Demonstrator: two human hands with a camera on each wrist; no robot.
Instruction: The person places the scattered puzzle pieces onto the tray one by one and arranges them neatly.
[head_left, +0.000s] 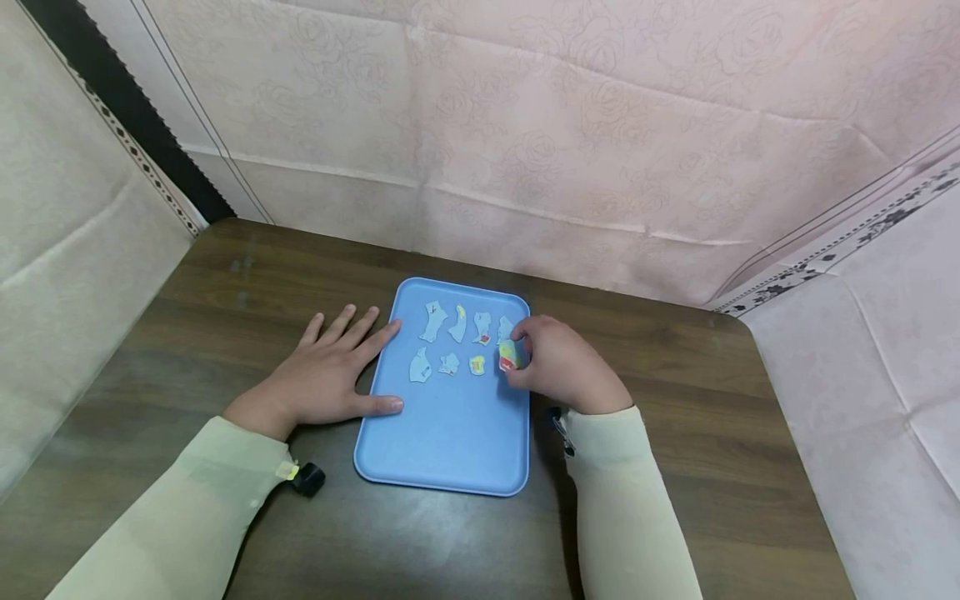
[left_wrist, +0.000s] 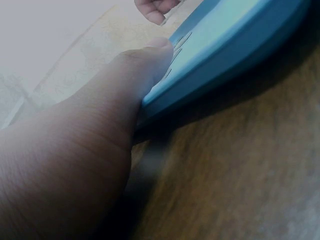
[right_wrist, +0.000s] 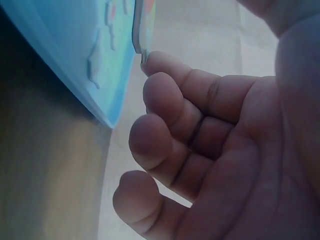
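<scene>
A light blue tray (head_left: 450,442) lies on the table, with several flat, irregular puzzle pieces (head_left: 433,321) in two rows on its far half. My left hand (head_left: 322,379) rests at the tray's left edge, fingers spread and straight; in the left wrist view its thumb (left_wrist: 145,65) lies over the rim. Between thumb and index finger my right hand (head_left: 566,362) pinches a yellow-green and red puzzle piece (head_left: 508,356) above the tray's right side. In the right wrist view this piece's edge (right_wrist: 145,25) shows at the fingertip. A pale blue piece (head_left: 506,327) is partly hidden by that hand.
The brown wooden table (head_left: 720,467) extends around the tray. Pale patterned cloth (head_left: 525,150) hangs behind the table and at both sides. A small black device (head_left: 307,480) is worn at the left wrist.
</scene>
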